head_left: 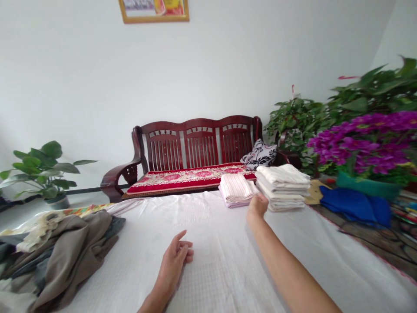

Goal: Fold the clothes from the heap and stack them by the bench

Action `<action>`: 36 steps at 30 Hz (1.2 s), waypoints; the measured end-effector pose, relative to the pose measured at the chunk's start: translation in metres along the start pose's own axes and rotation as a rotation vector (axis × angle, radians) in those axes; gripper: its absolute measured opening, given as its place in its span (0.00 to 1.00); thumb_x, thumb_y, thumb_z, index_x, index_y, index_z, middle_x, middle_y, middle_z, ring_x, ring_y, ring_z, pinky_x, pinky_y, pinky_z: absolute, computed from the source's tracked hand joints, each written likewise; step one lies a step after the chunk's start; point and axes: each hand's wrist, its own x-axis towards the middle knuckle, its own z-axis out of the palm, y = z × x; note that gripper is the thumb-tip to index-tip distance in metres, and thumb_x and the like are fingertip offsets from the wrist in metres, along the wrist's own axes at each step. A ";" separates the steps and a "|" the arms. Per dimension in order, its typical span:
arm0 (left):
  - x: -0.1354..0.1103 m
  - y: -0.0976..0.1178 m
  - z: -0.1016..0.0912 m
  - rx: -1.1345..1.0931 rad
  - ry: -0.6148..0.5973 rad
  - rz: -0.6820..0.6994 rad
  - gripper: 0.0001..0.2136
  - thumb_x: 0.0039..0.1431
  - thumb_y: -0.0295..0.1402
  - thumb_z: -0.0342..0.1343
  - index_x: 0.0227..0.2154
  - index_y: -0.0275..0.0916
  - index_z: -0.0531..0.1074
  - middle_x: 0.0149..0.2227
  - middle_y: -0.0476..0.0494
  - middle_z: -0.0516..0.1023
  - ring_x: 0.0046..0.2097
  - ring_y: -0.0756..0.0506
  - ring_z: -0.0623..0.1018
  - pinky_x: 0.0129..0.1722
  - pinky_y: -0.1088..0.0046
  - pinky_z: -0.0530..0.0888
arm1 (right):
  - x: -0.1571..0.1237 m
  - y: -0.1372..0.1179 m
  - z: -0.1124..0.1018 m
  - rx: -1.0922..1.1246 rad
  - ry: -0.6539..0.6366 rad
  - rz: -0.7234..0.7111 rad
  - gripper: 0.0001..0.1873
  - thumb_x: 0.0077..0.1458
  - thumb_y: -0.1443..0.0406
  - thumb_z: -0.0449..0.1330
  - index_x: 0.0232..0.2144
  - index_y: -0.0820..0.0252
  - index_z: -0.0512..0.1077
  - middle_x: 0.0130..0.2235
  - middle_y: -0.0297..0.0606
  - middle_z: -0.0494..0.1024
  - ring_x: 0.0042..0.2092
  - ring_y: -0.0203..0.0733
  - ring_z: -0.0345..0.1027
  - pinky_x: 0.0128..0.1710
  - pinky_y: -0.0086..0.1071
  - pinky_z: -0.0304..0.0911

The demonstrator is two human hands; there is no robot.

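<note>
My right hand (258, 206) reaches to the back of the covered table, its fingers closed at the right edge of a folded pink-and-white striped cloth (237, 188). That cloth lies on top of a folded pale lilac cloth (229, 203). Just right of the hand stands a stack of folded white cloths (282, 189). My left hand (178, 253) is over the middle of the white tablecloth (208, 261), holding nothing, with its fingers loosely bent and apart.
At the left lies a heap of crumpled grey-brown clothes (74, 248). Behind the table stands a wooden bench (198, 143) with a red runner and a patterned cushion (259, 155). Blue cloth (355, 205) and purple flowers (368, 141) are at the right, a potted plant (48, 171) at the left.
</note>
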 end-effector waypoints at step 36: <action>0.005 0.002 0.008 -0.161 0.050 0.005 0.21 0.48 0.41 0.62 0.44 0.35 0.71 0.30 0.48 0.73 0.25 0.51 0.73 0.22 0.75 0.69 | -0.064 -0.019 0.040 -0.720 -0.703 -0.623 0.23 0.61 0.59 0.47 0.51 0.59 0.75 0.55 0.46 0.76 0.58 0.49 0.67 0.61 0.42 0.56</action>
